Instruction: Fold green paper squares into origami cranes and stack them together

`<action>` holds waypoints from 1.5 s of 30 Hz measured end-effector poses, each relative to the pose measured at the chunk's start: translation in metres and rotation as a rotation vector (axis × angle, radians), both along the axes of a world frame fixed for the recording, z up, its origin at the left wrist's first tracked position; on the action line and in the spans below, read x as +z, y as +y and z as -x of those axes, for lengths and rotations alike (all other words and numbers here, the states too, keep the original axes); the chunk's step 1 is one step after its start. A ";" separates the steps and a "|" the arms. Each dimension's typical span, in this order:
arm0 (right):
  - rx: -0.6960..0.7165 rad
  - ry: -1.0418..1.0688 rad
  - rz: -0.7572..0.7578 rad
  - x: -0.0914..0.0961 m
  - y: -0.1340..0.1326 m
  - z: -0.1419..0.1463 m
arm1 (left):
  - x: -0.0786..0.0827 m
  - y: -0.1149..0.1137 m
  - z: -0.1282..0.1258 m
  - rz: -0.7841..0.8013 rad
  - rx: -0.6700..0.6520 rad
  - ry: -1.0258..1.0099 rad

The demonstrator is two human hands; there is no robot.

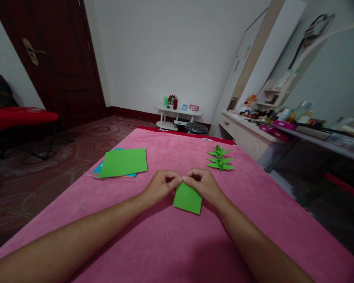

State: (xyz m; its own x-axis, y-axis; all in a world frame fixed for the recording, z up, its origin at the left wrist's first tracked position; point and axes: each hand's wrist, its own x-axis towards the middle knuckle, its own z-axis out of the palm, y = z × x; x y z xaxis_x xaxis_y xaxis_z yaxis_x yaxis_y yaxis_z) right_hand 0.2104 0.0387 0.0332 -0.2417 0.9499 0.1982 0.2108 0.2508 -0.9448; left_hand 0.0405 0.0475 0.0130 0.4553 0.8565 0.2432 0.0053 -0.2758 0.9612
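Observation:
A small folded piece of green paper [188, 199] is held up over the pink cloth [153, 236]. My left hand [164, 184] pinches its far edge between thumb and fingers. Right beside it, my right hand [203, 182] grips the same edge, and the two thumb tips meet there. The fingers cover the paper's upper part, so its folds there are hidden. Off to the right stand several folded green paper cranes [220, 160] in a row. On the left lies a larger green sheet [125, 162] over blue paper [131, 175].
A low white table [177, 111] with a red bottle and flowers stands by the far wall. To the right runs a white dresser [253, 127] crowded with small items. A red-covered chair [22, 117] is at the left, near a dark door [51, 59].

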 end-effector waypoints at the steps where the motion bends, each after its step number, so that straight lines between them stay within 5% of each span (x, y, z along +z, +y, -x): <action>1: 0.006 0.000 0.015 -0.001 0.000 0.000 | 0.000 -0.001 -0.001 0.010 0.002 -0.005; 10: -0.117 0.186 0.136 -0.015 0.015 -0.019 | -0.007 0.025 0.013 0.042 0.359 -0.079; 14: -0.015 0.273 0.321 -0.022 0.012 -0.012 | -0.010 0.033 0.019 0.099 0.424 -0.106; 18: 0.094 0.215 0.301 -0.023 0.003 0.003 | -0.008 0.030 0.018 0.103 0.379 -0.120; 23: -0.098 0.114 0.144 -0.019 0.001 0.003 | -0.007 0.026 0.013 0.169 0.361 -0.207; 28: -0.253 -0.207 -0.213 -0.021 0.005 -0.001 | -0.004 0.013 0.004 0.277 0.154 -0.184; 31: -0.293 -0.361 -0.301 -0.023 0.001 0.001 | -0.001 0.006 -0.001 0.266 0.078 -0.175; 36: -0.238 -0.422 -0.322 -0.021 -0.007 0.007 | -0.002 0.004 -0.002 0.356 0.073 -0.268; 45: -0.315 -0.010 -0.084 -0.022 0.007 -0.007 | -0.013 0.025 0.013 0.490 0.169 -0.439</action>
State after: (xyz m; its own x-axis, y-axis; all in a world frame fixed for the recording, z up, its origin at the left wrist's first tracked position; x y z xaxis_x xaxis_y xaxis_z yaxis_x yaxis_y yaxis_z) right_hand 0.2169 0.0460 0.0109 0.0592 0.9587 0.2781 0.2992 0.2488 -0.9212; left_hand 0.0274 0.0729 0.0000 0.2534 0.9655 -0.0593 -0.4091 0.1625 0.8979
